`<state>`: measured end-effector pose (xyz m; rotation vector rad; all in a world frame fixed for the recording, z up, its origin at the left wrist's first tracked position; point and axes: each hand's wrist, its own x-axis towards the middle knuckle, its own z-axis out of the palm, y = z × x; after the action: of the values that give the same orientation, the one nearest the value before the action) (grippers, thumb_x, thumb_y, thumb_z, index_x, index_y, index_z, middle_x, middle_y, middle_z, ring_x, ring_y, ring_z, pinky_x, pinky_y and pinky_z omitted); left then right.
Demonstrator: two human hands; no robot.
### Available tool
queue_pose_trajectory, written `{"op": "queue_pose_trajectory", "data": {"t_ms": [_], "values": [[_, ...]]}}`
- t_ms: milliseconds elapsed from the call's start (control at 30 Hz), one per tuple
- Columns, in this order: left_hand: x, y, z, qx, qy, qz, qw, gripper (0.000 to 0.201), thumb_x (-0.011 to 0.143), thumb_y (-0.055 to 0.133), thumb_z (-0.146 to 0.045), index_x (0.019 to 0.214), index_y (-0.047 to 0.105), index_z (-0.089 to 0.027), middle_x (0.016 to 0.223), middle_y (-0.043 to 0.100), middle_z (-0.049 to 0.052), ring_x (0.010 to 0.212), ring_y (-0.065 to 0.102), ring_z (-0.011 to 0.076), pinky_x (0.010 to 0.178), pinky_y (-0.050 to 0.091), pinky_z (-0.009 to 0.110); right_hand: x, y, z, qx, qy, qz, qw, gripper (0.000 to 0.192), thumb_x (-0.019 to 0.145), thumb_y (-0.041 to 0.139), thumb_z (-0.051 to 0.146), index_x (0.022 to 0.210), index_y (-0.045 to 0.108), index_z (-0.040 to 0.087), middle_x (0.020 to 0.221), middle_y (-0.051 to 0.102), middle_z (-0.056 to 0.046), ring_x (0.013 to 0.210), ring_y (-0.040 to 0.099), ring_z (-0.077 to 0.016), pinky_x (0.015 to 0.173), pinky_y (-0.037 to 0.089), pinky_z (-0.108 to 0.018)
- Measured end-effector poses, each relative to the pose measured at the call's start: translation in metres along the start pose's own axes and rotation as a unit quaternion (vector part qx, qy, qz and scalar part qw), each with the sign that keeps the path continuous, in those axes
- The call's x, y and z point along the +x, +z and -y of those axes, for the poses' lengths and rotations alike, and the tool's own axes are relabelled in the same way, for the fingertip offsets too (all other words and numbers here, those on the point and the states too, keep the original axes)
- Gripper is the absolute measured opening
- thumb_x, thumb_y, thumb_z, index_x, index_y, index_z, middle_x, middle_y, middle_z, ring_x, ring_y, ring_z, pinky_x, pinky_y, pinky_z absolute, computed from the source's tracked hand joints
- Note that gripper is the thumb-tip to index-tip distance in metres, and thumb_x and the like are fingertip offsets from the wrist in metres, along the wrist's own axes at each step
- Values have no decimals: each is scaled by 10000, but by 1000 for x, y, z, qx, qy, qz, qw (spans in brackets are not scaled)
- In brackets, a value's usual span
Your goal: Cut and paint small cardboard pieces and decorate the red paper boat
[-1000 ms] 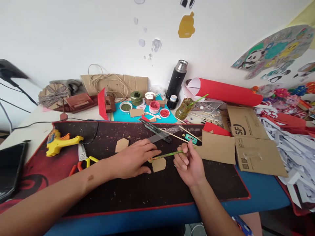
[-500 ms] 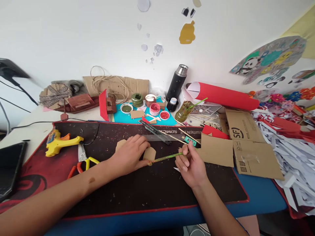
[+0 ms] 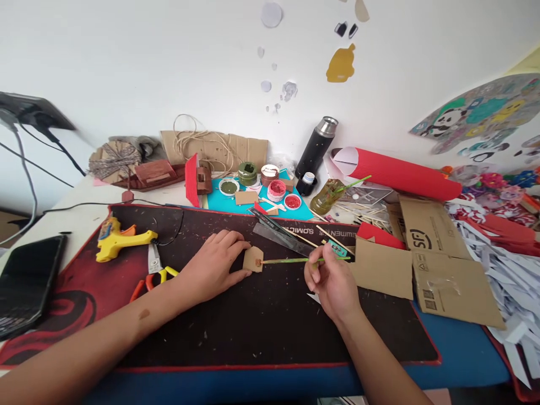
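Shifted since a second ago: the small cardboard piece point(image 3: 253, 260) now sits between the left fingertips at the middle of the mat, where earlier a similar piece lay flat nearer the person, and the brush tip now touches its face instead of hovering over the mat.

Nearest, both forearms reach in from 6 o'clock over the dark mat point(image 3: 261, 332) on the worktop. Left hand point(image 3: 210, 268) lies palm down, thumb and fingers pinching the left edge of the cardboard piece and steadying it. Right hand point(image 3: 333, 279), at 3 o'clock of that piece, pinches the green-stained brush point(image 3: 295, 260) near its far end, the other fingers curled; the stick runs level to 9 o'clock and its tip rests on the cardboard, which reads as paint being dabbed on.

At 9 o'clock of the left hand lie the scissors point(image 3: 154, 270) and the yellow glue gun point(image 3: 120, 241), with a phone point(image 3: 25, 284) at the worktop's edge. At 3 o'clock lies flat brown cardboard point(image 3: 382, 267). Farther, at 12 o'clock, a ruler point(image 3: 283, 236) lies on the mat, then the paint pots point(image 3: 277, 189), a black flask point(image 3: 317, 147) and a red paper roll point(image 3: 400, 174) by the wall.
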<state>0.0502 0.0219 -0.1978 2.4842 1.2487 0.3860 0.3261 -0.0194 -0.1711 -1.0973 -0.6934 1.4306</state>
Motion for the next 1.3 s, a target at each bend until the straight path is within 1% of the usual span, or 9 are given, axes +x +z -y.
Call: {"op": "queue_pose_trajectory", "data": {"t_ms": [133, 300, 467, 600, 733, 933, 1100, 1200, 1300], "values": [[-1, 3, -3, -2, -7, -15, 1000, 320, 981, 690, -414, 1236, 656, -225, 1310, 658, 108, 1186, 594, 327, 1000, 471, 493, 2, 0, -3, -38, -37, -10, 999, 529, 899, 802, 645, 672, 658, 190, 477, 446, 56, 386, 488, -104, 389, 338, -214], [-3, 5, -6, 23, -3, -16, 1000, 327, 972, 682, -378, 1247, 640, -206, 1306, 665, 122, 1172, 597, 339, 965, 466, 492, 3, 2, -6, -118, -46, -3, 992, 557, 923, 732, 709, 732, 708, 186, 477, 546, 24, 379, 543, -117, 371, 332, -202], [-2, 5, -8, 45, -3, -24, 999, 316, 956, 686, -370, 1221, 648, -202, 1286, 677, 130, 1148, 611, 345, 953, 463, 493, 2, 15, -3, -168, -54, 12, 984, 571, 895, 731, 749, 805, 758, 185, 514, 615, 5, 399, 575, -115, 384, 358, -194], [-1, 6, -9, 51, -3, -25, 998, 313, 946, 691, -359, 1203, 658, -183, 1276, 685, 138, 1142, 616, 350, 955, 465, 501, 2, 19, -3, -178, -53, 19, 982, 586, 893, 722, 759, 770, 732, 187, 505, 613, 6, 401, 581, -118, 388, 365, -196], [-2, 7, -8, 50, 3, -35, 998, 312, 941, 699, -338, 1200, 661, -167, 1266, 689, 134, 1136, 615, 340, 945, 472, 485, 1, 14, -3, -193, -48, 19, 980, 598, 925, 692, 748, 722, 681, 186, 464, 584, 9, 392, 579, -121, 392, 372, -192], [-2, 8, -8, 59, 8, -43, 997, 335, 929, 715, -343, 1204, 663, -160, 1260, 695, 133, 1121, 619, 332, 941, 481, 478, 4, 14, -3, -195, -65, 12, 979, 565, 945, 684, 723, 776, 694, 184, 513, 614, 4, 424, 602, -124, 393, 391, -186], [-2, 8, -8, 57, 5, -46, 997, 323, 928, 710, -340, 1199, 663, -171, 1256, 700, 128, 1133, 619, 330, 950, 483, 475, 6, 18, -5, -188, -61, 35, 980, 577, 945, 676, 732, 772, 693, 182, 513, 610, 5, 425, 609, -126, 396, 391, -189], [-2, 9, -8, 52, 3, -48, 997, 307, 930, 708, -336, 1189, 664, -177, 1249, 700, 122, 1138, 620, 328, 949, 482, 470, 4, 14, -6, -191, -51, 42, 979, 578, 967, 659, 716, 747, 675, 182, 484, 592, 10, 412, 599, -125, 405, 392, -191], [-2, 9, -8, 52, 4, -49, 997, 302, 937, 699, -338, 1190, 664, -178, 1250, 700, 122, 1134, 622, 327, 947, 481, 469, 4, 10, -5, -193, -49, 31, 979, 574, 973, 655, 709, 743, 667, 183, 481, 589, 10, 417, 603, -129, 407, 397, -192]]}}
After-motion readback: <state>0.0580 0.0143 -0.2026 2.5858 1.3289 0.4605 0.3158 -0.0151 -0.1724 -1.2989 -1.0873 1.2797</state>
